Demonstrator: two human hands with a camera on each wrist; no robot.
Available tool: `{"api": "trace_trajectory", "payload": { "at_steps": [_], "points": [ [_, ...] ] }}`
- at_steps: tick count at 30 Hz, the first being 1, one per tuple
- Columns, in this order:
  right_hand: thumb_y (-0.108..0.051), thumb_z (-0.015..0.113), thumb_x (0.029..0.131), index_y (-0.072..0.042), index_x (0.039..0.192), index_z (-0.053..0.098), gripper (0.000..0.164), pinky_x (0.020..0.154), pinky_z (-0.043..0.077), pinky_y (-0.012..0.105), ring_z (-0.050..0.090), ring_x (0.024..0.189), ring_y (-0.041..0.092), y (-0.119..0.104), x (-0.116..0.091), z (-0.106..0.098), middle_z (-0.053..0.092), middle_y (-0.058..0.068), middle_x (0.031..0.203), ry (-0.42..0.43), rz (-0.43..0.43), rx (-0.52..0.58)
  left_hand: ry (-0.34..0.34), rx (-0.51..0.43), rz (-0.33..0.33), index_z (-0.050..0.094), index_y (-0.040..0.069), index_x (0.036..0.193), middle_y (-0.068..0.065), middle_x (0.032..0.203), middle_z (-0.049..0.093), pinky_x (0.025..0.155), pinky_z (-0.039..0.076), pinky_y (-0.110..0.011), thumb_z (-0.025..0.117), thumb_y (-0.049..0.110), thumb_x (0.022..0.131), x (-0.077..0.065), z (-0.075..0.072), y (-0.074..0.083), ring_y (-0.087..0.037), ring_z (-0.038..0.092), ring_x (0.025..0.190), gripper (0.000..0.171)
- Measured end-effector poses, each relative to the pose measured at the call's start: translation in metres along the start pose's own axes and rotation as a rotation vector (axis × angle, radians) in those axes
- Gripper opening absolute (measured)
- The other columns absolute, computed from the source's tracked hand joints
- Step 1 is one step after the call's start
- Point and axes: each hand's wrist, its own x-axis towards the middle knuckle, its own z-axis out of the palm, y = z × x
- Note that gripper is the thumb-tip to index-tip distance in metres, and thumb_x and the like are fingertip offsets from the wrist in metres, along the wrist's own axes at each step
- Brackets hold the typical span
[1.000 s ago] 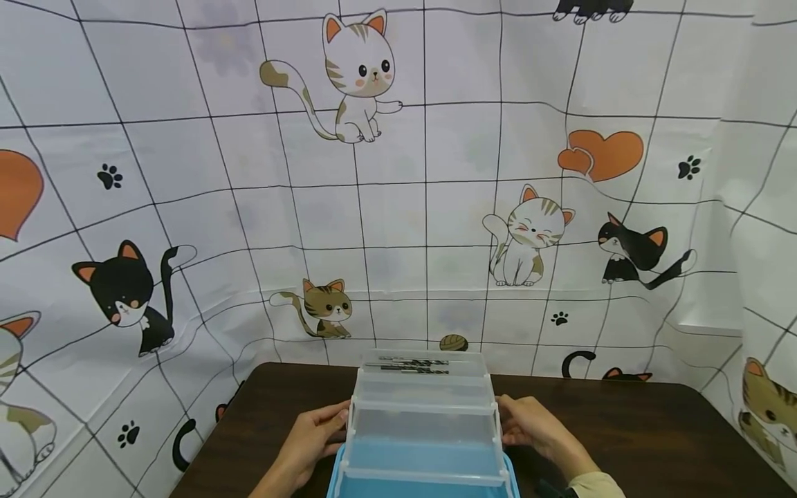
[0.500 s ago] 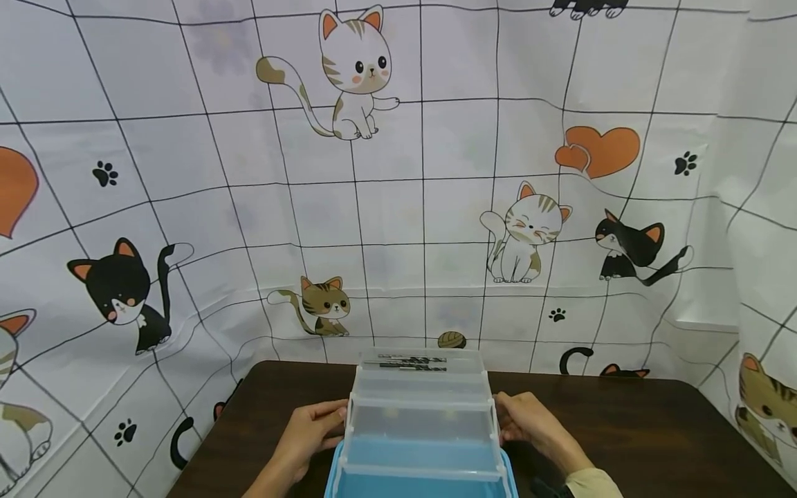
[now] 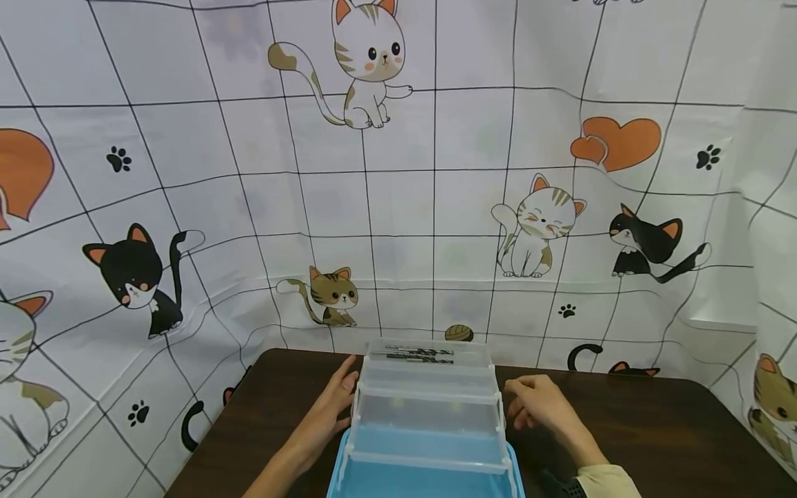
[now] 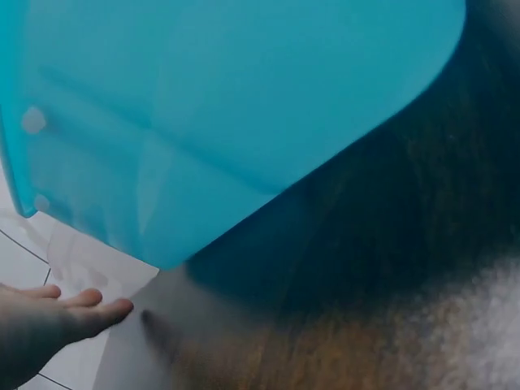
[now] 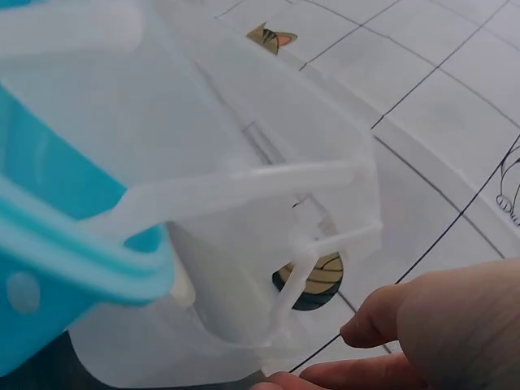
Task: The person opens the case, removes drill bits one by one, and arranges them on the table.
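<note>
A blue storage box (image 3: 429, 477) stands open at the table's near edge, its stepped translucent trays (image 3: 432, 408) unfolded toward the back. Several dark drill bits (image 3: 420, 355) lie in the topmost tray. My left hand (image 3: 320, 418) is just left of the trays, fingers extended; in the left wrist view its fingertips lie near the lower corner of the blue box wall (image 4: 268, 89). On the other side, my right hand (image 3: 548, 408) hovers beside the trays with loosely bent fingers and nothing in them. In the right wrist view, a gap shows between its thumb and the clear tray (image 5: 244, 195).
The dark wooden table (image 3: 641, 429) extends to both sides of the box. Behind it hangs a white gridded sheet (image 3: 398, 200) printed with cats. A dark object (image 3: 560, 484) shows by the right sleeve (image 3: 607, 481).
Both hands have come away from the tray sides. The left hand's fingers have straightened and reach farther back; the right hand has shifted outward. The head view has tilted slightly down.
</note>
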Motion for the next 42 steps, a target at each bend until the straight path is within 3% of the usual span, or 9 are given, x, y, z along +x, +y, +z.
{"api": "trace_trajectory", "payload": {
  "at_steps": [3, 8, 12, 16, 22, 28, 33, 42],
  "points": [
    [-0.017, 0.058, 0.101, 0.006, 0.112, 0.069, 0.029, 0.043, 0.044, 0.026, 0.065, 0.053, 0.027, -0.01, 0.0, -0.001, 0.066, 0.013, 0.069, 0.037, -0.009, -0.005, -0.023, 0.047, 0.05, 0.014, 0.051, 0.16, -0.01, 0.168, 0.009, 0.104, 0.026, -0.077, 0.037, 0.045, 0.111, 0.0, 0.001, 0.004, -0.048, 0.014, 0.148, 0.054],
    [-0.018, 0.059, 0.102, 0.003, 0.111, 0.071, 0.026, 0.044, 0.047, 0.031, 0.065, 0.054, 0.026, -0.025, -0.003, -0.003, 0.066, 0.01, 0.07, 0.116, -0.066, -0.043, -0.06, 0.124, 0.108, 0.014, 0.051, 0.16, -0.007, 0.168, 0.009, 0.104, 0.027, -0.077, 0.037, 0.041, 0.112, 0.0, 0.002, 0.007, -0.046, 0.015, 0.149, 0.054],
    [-0.019, 0.058, 0.103, 0.001, 0.11, 0.072, 0.026, 0.044, 0.049, 0.034, 0.065, 0.055, 0.027, -0.038, -0.008, -0.006, 0.066, 0.009, 0.071, 0.181, -0.133, -0.059, -0.07, 0.126, 0.123, 0.017, 0.05, 0.16, -0.004, 0.169, 0.007, 0.103, 0.026, -0.078, 0.036, 0.043, 0.112, 0.001, 0.001, 0.007, -0.047, 0.012, 0.149, 0.052],
    [-0.022, 0.059, 0.104, -0.003, 0.109, 0.074, 0.024, 0.044, 0.046, 0.031, 0.065, 0.055, 0.026, -0.05, -0.009, -0.004, 0.067, 0.008, 0.073, 0.221, -0.237, -0.088, -0.063, 0.104, 0.117, 0.02, 0.049, 0.16, -0.001, 0.169, 0.008, 0.104, 0.026, -0.077, 0.035, 0.044, 0.112, 0.001, 0.001, 0.005, -0.045, 0.009, 0.15, 0.05],
    [-0.019, 0.066, 0.102, -0.007, 0.11, 0.076, 0.018, 0.053, 0.049, 0.028, 0.065, 0.063, 0.02, -0.064, -0.004, 0.012, 0.071, 0.005, 0.084, 0.223, -0.475, -0.155, -0.055, 0.081, 0.128, 0.022, 0.048, 0.16, 0.001, 0.168, 0.01, 0.104, 0.029, -0.076, 0.038, 0.042, 0.112, 0.002, 0.003, 0.003, -0.045, 0.013, 0.149, 0.05],
    [-0.011, 0.073, 0.096, -0.009, 0.109, 0.077, 0.014, 0.061, 0.051, 0.03, 0.06, 0.078, 0.011, -0.075, 0.011, 0.025, 0.067, -0.006, 0.092, 0.127, -0.69, -0.42, -0.055, 0.044, 0.136, 0.024, 0.043, 0.161, -0.001, 0.169, 0.008, 0.103, 0.031, -0.075, 0.039, 0.038, 0.113, 0.002, 0.007, 0.0, -0.047, 0.015, 0.148, 0.051],
    [-0.009, 0.074, 0.094, -0.006, 0.108, 0.076, 0.015, 0.059, 0.048, 0.027, 0.056, 0.071, 0.007, -0.086, 0.024, 0.036, 0.066, -0.007, 0.089, -0.046, -0.765, -0.617, -0.044, 0.033, 0.129, 0.025, 0.036, 0.163, -0.003, 0.169, 0.008, 0.102, 0.033, -0.075, 0.042, 0.038, 0.112, -0.001, 0.008, -0.001, -0.046, 0.017, 0.148, 0.054],
    [-0.004, 0.075, 0.092, -0.003, 0.107, 0.077, 0.014, 0.066, 0.055, 0.034, 0.065, 0.08, 0.015, -0.101, 0.037, 0.044, 0.072, 0.002, 0.094, -0.172, -0.772, -0.664, -0.043, 0.027, 0.13, 0.026, 0.035, 0.163, -0.001, 0.168, 0.011, 0.102, 0.036, -0.072, 0.045, 0.038, 0.111, -0.002, 0.004, 0.001, -0.045, 0.019, 0.148, 0.055]
  ]
}}
